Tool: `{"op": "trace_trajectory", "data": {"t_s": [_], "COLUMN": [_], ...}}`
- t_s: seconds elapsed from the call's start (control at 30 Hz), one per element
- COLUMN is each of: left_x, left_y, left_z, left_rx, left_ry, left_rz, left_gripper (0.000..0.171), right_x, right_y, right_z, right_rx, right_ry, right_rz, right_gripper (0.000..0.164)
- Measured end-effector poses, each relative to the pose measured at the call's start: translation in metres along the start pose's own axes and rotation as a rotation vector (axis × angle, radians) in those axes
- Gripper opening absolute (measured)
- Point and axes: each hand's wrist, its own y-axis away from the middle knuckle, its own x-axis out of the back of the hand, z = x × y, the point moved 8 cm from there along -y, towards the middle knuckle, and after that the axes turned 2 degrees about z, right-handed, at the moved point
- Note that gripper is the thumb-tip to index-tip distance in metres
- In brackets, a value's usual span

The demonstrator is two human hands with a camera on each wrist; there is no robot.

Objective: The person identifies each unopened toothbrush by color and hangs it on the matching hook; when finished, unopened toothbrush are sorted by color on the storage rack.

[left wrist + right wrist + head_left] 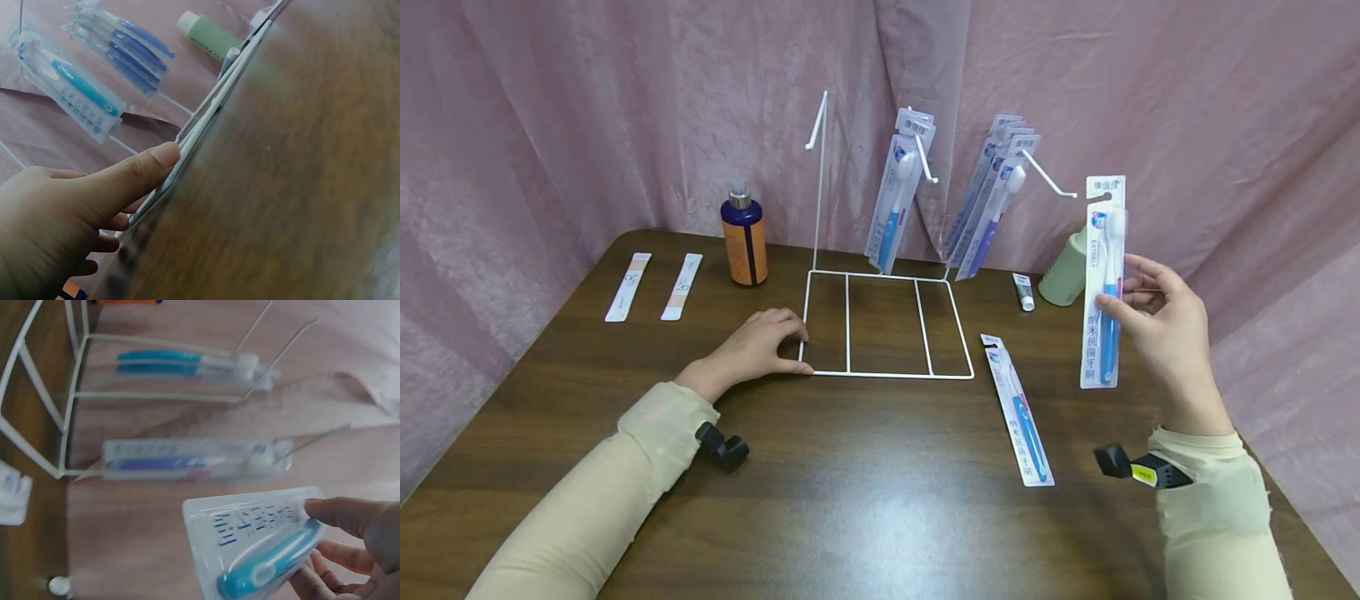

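Note:
In the head view my right hand (1172, 321) holds a blue toothbrush in a blister pack (1105, 267) upright above the right side of the table, thumb in front and fingers behind. My left hand (763, 346) grips the front left corner of a white wire display rack (891, 374), thumb on the front bar. Packaged blue toothbrushes (895, 204) hang on the rack's middle hook. On its right hook hang several more packs, a purple toothbrush (992, 225) foremost. The left hook (816, 121) is bare. Another packaged blue toothbrush (1018, 417) lies on the table right of the rack.
An orange and blue pump bottle (745, 242) stands left of the rack, near two flat sachets (628, 287). Behind the held pack are a green container (1064, 271) and a small tube (1023, 292). A pink curtain (662, 100) hangs behind the wooden table (820, 500).

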Motion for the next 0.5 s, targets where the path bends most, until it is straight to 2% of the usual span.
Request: {"op": "trace_trajectory", "data": {"t_s": [0.1, 0.2, 0.33, 0.5], "left_x": [-0.001, -0.001, 0.0, 0.0], "left_y": [0.0, 0.001, 0.001, 0.0], "left_z": [0.0, 0.0, 0.0, 0.0], "left_rx": [0.0, 0.002, 0.005, 0.008], "left_ry": [0.001, 0.004, 0.005, 0.001], "left_rz": [0.001, -0.003, -0.005, -0.007], "left_gripper": [0.051, 0.051, 0.051, 0.051], "right_x": [0.008, 0.013, 0.009, -0.008], "right_y": [-0.002, -0.002, 0.002, 0.011], "right_z": [-0.017, -0.033, -0.054, -0.08], "right_rx": [0.014, 0.035, 0.091, 0.188], "right_ry": [-0.089, -0.153, -0.175, -0.168], "right_rz": [0.088, 0.137, 0.126, 0.092], "right_gripper": [0.056, 0.056, 0.057, 0.057]}}
